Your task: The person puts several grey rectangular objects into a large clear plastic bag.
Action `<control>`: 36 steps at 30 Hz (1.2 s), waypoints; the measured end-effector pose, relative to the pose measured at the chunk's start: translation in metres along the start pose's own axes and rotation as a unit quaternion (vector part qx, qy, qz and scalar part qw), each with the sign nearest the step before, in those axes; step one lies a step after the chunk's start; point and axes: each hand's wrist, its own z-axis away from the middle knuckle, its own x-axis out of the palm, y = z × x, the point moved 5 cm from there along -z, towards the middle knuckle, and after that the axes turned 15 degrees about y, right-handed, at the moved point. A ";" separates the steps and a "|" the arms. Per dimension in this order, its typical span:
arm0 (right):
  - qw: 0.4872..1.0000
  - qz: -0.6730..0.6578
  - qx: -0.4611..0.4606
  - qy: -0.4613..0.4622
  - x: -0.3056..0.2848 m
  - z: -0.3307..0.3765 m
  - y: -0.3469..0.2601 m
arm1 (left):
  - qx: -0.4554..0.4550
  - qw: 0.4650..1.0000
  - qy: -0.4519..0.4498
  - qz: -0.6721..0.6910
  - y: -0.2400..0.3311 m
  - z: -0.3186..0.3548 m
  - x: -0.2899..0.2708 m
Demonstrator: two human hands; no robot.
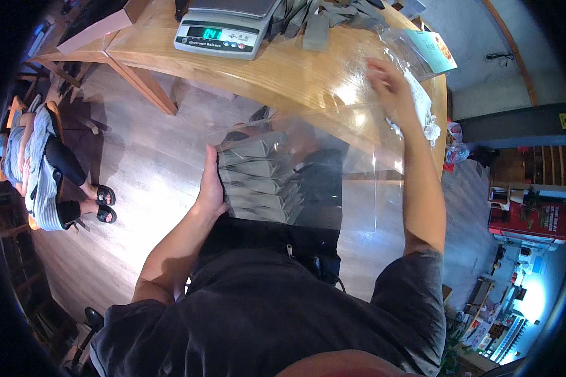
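Observation:
In front of my body is a clear plastic bag (pixel 357 204), held on its left side by my left hand (pixel 212 182). Inside it, several grey folded packets (pixel 258 173) are stacked in a row, seen through the film. My left thumb points up along the bag's edge, and the other fingers are hidden behind it. Over the table's right part, my right hand (pixel 391 88) is raised beside a clear plastic sheet and white papers (pixel 419 100). Its fingers are somewhat blurred, bent and apart, with nothing visible in them.
A digital scale (pixel 223 31) with a lit display stands on the wooden table (pixel 283 72). Loose grey packets (pixel 321 25) lie to its right. A green printed card (pixel 435 51) is near the right edge. At left, another person (pixel 44 163) sits on a chair.

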 end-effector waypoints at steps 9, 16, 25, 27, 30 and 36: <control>0.947 0.237 -0.214 0.023 0.127 -0.058 -0.001 | 0.204 0.974 -0.031 -0.090 0.017 -0.006 -0.018; 0.962 0.257 -0.085 0.029 0.103 -0.054 0.023 | 0.265 0.958 -0.052 -0.093 0.021 0.000 -0.011; 0.852 -0.431 0.283 0.094 -0.027 0.025 0.035 | 0.194 0.977 -0.024 -0.090 0.008 -0.005 -0.005; 0.766 -0.561 0.312 0.041 -0.055 0.063 0.018 | 0.147 0.987 -0.025 -0.063 0.004 -0.006 -0.010; 0.767 -0.555 0.307 0.097 -0.083 0.116 -0.005 | 0.140 0.986 -0.010 -0.089 0.000 -0.011 -0.016; 0.857 -0.454 0.235 0.058 -0.092 0.179 -0.029 | 0.118 0.987 0.010 -0.107 -0.007 -0.010 -0.015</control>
